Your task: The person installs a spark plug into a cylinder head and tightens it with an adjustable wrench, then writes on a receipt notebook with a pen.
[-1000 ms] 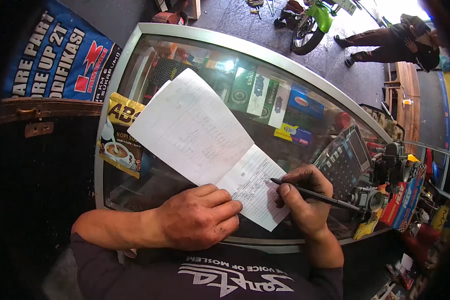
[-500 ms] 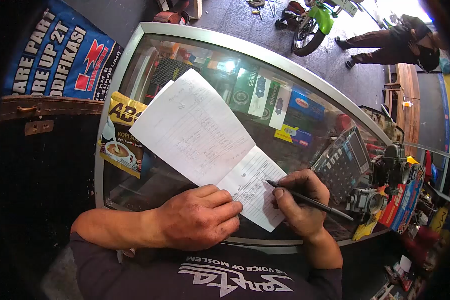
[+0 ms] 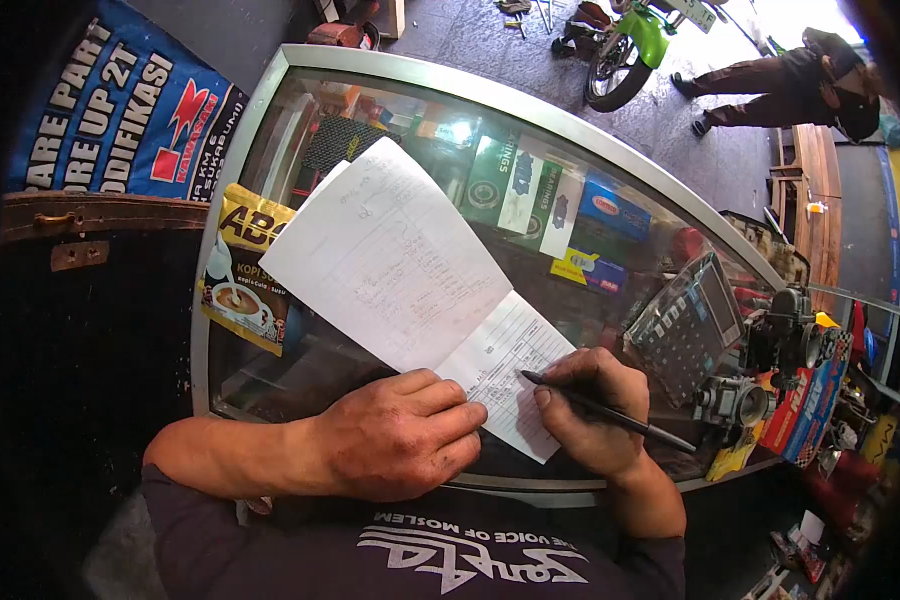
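Note:
An open receipt book [image 3: 395, 260] lies slanted on a glass display counter [image 3: 410, 62], its upper leaf folded back. Faint handwriting shows on that leaf, and the lower ruled page [image 3: 505, 375] has handwritten lines. My right hand [image 3: 600, 410] is closed around a black pen [image 3: 610, 412], whose tip is at the ruled page. Curled over the book's lower left edge, my left hand [image 3: 405, 435] presses on the paper; its fingertips are partly hidden.
A coffee sachet [image 3: 245, 275] lies left of the book. To the right are a plastic-wrapped calculator [image 3: 685, 325] and carburetors [image 3: 735, 402]. Boxed parts [image 3: 610, 208] show under the glass. Beyond stand a green motorcycle [image 3: 630, 55] and a person [image 3: 780, 85].
My right hand and the pen have shifted slightly left across the ruled page. My left hand and the book stay in place.

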The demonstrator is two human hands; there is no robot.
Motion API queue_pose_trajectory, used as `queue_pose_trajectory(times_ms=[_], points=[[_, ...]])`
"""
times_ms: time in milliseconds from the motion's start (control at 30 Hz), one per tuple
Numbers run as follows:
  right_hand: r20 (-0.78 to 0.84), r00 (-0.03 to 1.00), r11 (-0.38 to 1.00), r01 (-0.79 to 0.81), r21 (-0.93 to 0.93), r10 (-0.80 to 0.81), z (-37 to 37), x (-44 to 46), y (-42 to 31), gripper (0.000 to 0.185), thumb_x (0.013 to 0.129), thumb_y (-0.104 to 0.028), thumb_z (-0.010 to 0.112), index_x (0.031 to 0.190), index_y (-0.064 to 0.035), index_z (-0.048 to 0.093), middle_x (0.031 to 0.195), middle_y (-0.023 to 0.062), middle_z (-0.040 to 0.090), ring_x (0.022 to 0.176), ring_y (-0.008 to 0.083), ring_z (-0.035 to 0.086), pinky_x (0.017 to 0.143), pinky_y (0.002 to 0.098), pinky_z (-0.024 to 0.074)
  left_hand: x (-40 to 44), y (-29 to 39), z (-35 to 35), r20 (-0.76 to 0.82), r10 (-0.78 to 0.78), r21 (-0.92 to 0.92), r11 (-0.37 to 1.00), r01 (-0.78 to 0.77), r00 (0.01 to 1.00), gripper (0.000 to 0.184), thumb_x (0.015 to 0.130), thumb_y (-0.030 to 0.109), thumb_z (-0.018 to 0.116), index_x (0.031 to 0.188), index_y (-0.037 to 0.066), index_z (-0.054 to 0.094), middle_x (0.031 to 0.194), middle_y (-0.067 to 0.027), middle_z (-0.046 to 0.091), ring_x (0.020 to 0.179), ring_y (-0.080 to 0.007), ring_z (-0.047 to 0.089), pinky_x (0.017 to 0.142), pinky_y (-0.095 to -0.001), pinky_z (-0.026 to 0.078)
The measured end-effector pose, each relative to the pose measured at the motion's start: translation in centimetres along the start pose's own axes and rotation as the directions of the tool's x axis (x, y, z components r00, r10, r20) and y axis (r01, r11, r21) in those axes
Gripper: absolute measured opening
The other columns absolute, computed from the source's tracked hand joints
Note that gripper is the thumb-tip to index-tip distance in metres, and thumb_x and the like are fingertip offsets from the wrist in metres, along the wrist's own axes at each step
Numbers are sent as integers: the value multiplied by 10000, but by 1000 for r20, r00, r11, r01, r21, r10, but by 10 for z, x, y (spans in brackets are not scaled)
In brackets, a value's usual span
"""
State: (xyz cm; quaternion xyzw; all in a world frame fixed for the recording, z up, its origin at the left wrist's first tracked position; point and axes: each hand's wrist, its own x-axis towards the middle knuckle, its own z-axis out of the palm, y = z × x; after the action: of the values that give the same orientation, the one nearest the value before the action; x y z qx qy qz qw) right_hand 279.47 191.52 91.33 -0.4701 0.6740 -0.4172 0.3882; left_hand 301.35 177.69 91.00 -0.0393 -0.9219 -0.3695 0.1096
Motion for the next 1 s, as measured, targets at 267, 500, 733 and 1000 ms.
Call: queue_pose_trajectory(times_ms=[267,500,733,1000], points=[[-103,986,991,-124,43,128,3,-3,-2,190,811,-27,803,953,24,688,849,151,744,721,155,720,653,282,573,1,-1,-5,27,-2,-9,1000,2,1000,182,834,172,775,892,11,713,1040,-139,723,923,-243,693,771,-353,560],[-49,998,999,-37,-25,36,4,-1,-4,150,861,38,743,984,56,659,867,98,708,738,105,670,666,253,549,1,0,-6,72,-6,-5,1000,7,997,185,832,163,773,907,3,719,1048,-140,724,922,-248,692,767,-357,561],[-36,998,999,-42,-11,42,4,0,-5,133,869,35,737,980,54,667,869,98,715,756,105,671,671,251,551,2,1,-6,91,-21,-3,1000,21,996,181,831,159,770,908,3,721,1042,-136,722,920,-246,690,762,-353,561],[-45,996,995,-83,-47,81,3,0,-7,134,853,44,738,969,43,670,857,95,721,745,89,661,668,252,549,2,1,-6,69,-11,-6,1000,11,998,192,832,167,776,916,2,724,1028,-138,724,918,-246,693,765,-355,560]])
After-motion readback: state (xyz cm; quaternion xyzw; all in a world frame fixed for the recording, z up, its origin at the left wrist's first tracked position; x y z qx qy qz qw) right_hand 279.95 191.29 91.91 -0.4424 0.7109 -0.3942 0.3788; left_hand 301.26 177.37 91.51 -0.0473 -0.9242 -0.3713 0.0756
